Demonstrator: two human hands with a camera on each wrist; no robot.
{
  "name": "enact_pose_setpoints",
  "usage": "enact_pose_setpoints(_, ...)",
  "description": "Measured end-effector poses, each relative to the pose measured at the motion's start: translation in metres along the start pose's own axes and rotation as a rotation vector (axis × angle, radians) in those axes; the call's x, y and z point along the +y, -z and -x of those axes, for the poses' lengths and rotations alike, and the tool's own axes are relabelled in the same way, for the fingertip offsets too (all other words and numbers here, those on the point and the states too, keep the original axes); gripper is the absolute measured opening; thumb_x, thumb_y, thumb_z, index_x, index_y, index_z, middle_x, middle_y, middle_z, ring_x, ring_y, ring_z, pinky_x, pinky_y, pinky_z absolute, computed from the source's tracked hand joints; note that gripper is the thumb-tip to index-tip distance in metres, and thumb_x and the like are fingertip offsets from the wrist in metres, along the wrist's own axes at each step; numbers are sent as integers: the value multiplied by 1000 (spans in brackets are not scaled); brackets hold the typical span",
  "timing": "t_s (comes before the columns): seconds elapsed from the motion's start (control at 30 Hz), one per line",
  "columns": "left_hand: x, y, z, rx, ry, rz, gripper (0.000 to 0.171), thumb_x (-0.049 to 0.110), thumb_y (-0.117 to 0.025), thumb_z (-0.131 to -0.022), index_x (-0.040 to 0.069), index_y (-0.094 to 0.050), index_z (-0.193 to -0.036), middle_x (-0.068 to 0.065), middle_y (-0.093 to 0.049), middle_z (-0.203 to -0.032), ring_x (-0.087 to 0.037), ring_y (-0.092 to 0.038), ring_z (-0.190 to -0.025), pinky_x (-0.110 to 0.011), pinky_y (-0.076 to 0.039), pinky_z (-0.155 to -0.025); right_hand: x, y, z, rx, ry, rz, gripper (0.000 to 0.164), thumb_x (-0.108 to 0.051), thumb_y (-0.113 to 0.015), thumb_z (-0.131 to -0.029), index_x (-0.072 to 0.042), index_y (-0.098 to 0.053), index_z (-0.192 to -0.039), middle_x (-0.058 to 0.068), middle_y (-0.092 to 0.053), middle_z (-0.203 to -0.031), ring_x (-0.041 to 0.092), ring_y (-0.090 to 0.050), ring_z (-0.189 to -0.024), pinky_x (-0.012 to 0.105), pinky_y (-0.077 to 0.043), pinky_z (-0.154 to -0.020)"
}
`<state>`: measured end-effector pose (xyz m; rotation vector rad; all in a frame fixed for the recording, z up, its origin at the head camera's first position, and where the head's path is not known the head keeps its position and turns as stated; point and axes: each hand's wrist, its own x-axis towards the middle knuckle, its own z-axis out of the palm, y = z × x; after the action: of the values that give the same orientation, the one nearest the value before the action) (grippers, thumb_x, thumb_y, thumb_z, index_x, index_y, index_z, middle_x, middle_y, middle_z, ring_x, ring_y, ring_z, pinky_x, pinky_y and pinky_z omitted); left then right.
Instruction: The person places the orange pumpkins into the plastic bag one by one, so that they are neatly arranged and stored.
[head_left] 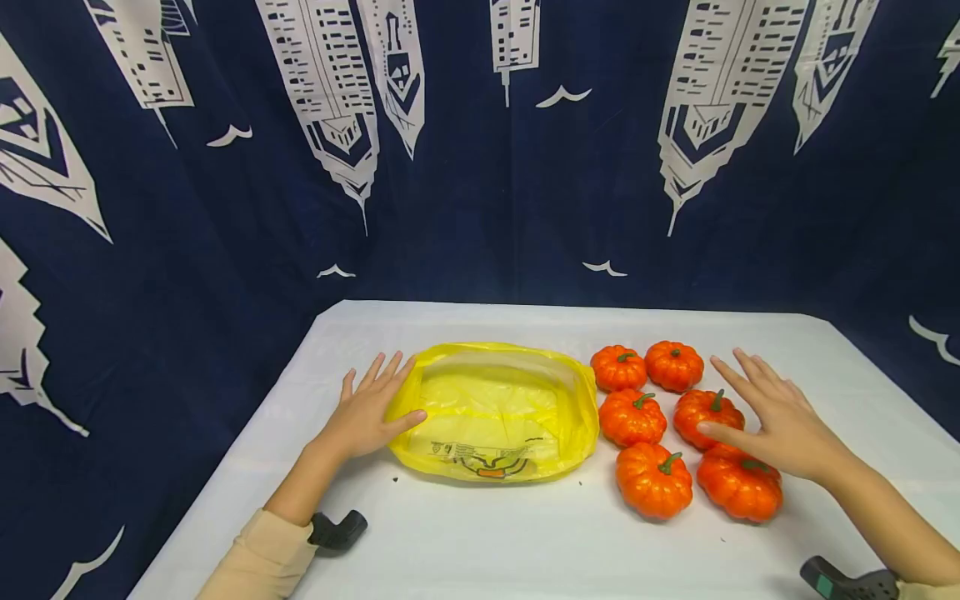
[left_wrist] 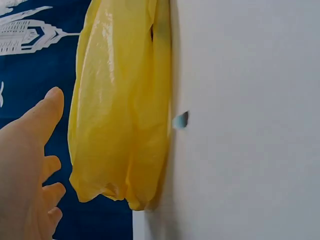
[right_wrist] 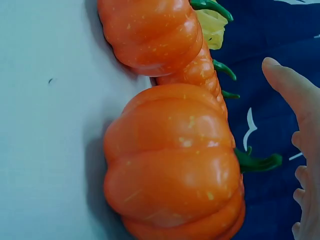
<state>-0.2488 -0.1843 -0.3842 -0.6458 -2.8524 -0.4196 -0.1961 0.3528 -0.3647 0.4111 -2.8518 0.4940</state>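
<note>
A yellow plastic bag (head_left: 487,400) lies with its mouth spread wide on the table, print showing on its near inner side. My left hand (head_left: 372,412) is at the bag's left rim, fingers straight and thumb overlapping the edge in the head view. In the left wrist view the bag's side (left_wrist: 120,110) stands beside the thumb (left_wrist: 50,107). Several small orange pumpkins with green stems sit right of the bag. Over the right ones, such as the pumpkin (head_left: 738,483) at front right, my right hand (head_left: 776,425) hovers with spread fingers, holding nothing. That pumpkin (right_wrist: 175,160) fills the right wrist view.
A white table (head_left: 480,542) carries everything. Behind it hangs a dark blue cloth (head_left: 465,225) printed with white buildings and birds. Other pumpkins stand close together, including one at the front left (head_left: 654,481) and one at the back (head_left: 675,365). Black devices (head_left: 337,531) are worn at both wrists.
</note>
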Motion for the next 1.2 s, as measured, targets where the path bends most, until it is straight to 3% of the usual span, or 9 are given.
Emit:
enact_pose_setpoints(0.3, 1, -7, 6, 55, -21, 150, 77, 49, -58, -93, 9, -31, -153, -13, -20, -159, -37, -18, -145, -65, -21, -110, 11, 0, -7, -15, -62, -156, 88, -40, -65, -90, -8, -17, -156, 35, -7, -155, 60, -8, -136, 85, -13, -90)
enact_pose_setpoints(0.57, 2, -11, 11, 50, 37, 270, 59, 39, -58, -97, 9, -45, -146, -21, -27, -155, -45, -31, -138, -64, -29, -106, 20, 12, -32, -182, -157, -280, 85, -44, -54, -95, 1, -11, -154, 41, -12, -150, 65, -17, -129, 83, -23, -87)
enact_pose_setpoints(0.7, 3, -12, 12, 58, 24, 288, 57, 31, -58, -98, 0, -45, -144, -21, -37, -151, -41, -36, -137, -56, -30, -110, 25, 18, -48, -265, -191, -280, 85, -48, -51, -96, 4, -13, -152, 45, -17, -144, 65, -23, -126, 81, -29, -87)
enact_pose_setpoints(1.2, 7, -13, 12, 121, 36, 305, 53, 18, -62, -94, -11, -48, -137, -25, -47, -142, -39, -43, -132, -51, -35, -108, 28, 10, -94, -315, -206, -331, 83, -40, -58, -93, 11, -21, -147, 44, -20, -144, 62, -27, -127, 73, -31, -97)
